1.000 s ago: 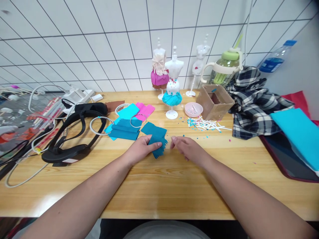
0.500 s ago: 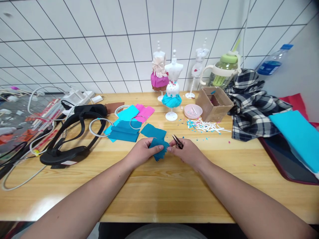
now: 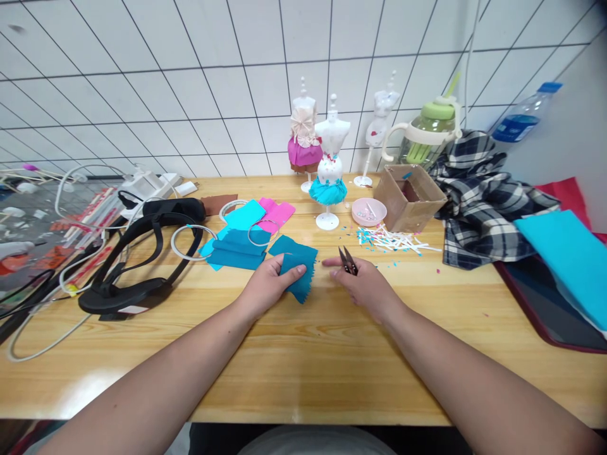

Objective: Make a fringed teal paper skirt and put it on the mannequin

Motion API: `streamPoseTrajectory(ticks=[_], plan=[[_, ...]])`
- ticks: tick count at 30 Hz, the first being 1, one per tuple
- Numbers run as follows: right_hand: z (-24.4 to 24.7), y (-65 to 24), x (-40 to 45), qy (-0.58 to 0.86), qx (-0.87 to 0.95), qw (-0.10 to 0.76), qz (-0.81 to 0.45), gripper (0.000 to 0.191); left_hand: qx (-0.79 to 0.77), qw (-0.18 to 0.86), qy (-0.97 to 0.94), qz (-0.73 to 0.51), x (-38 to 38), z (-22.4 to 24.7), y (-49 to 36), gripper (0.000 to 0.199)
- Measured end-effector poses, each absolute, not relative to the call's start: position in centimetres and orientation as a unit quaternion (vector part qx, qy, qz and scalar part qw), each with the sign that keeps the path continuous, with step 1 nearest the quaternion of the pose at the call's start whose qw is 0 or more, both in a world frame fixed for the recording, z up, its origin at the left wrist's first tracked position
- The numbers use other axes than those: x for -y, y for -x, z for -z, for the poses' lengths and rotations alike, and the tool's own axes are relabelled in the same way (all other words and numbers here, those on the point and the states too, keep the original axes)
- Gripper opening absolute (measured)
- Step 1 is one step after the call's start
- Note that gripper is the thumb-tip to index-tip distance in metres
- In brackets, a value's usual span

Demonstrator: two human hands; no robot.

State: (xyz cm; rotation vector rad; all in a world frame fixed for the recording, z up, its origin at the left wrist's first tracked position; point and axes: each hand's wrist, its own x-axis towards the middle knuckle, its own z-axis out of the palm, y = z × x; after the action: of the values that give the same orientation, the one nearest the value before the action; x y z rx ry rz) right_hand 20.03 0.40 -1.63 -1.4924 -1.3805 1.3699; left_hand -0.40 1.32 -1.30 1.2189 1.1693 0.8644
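Observation:
My left hand (image 3: 270, 281) pinches a dark teal piece of crepe paper (image 3: 300, 278) between thumb and fingers; its right edge is jagged with small cuts. To the right, apart from the paper, my right hand (image 3: 365, 284) is wrapped round small dark thread snips (image 3: 348, 260), their pointed blades upward and apart. Its index finger stretches toward the paper. Just behind the held piece lies another teal sheet (image 3: 284, 245) on the table. More folded teal paper (image 3: 237, 249), a bright cyan piece (image 3: 245, 215) and a pink piece (image 3: 277, 215) lie left of it.
Small white dress forms stand at the back, one with a cyan skirt (image 3: 328, 191). Near them are a pink bowl (image 3: 368, 212), paper scraps (image 3: 393, 239), and a cardboard box (image 3: 408, 205). A black headset (image 3: 142, 253) and cables lie left; plaid cloth (image 3: 478, 208) lies right.
My right hand has drawn back to the right from the paper with the snips. The teal piece in my left hand now hangs flatter, more of its jagged edge showing.

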Motion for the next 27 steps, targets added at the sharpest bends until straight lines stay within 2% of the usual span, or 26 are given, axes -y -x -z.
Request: streamPoseTrajectory(ticks=[3,10,16,20,27], plan=[[1.39,-19.74,-0.22,0.566,0.551,0.318,-0.524,0.024,-0.504,0.559,-0.541,-0.376,-1.3,1.21,0.33,0.04],[1.12,-19.34,0.36,0.536,0.536,0.316,-0.571,0.037,-0.486,0.559,-0.576,-0.347,-0.79,1.03,0.0,0.038],[1.38,-19.3,0.27,0.55,0.548,0.316,-0.545,0.025,-0.481,0.574,-0.574,-0.331,-0.69,0.97,-0.2,0.037],[1.2,-19.28,0.24,0.545,0.543,0.328,-0.548,0.023,-0.455,0.612,-0.552,-0.337,-0.62,1.06,-0.17,0.04],[1.65,-19.24,0.21,0.531,0.499,0.381,-0.569,0.031,-0.409,0.704,-0.49,-0.311,-0.71,1.77,-0.11,0.04]])
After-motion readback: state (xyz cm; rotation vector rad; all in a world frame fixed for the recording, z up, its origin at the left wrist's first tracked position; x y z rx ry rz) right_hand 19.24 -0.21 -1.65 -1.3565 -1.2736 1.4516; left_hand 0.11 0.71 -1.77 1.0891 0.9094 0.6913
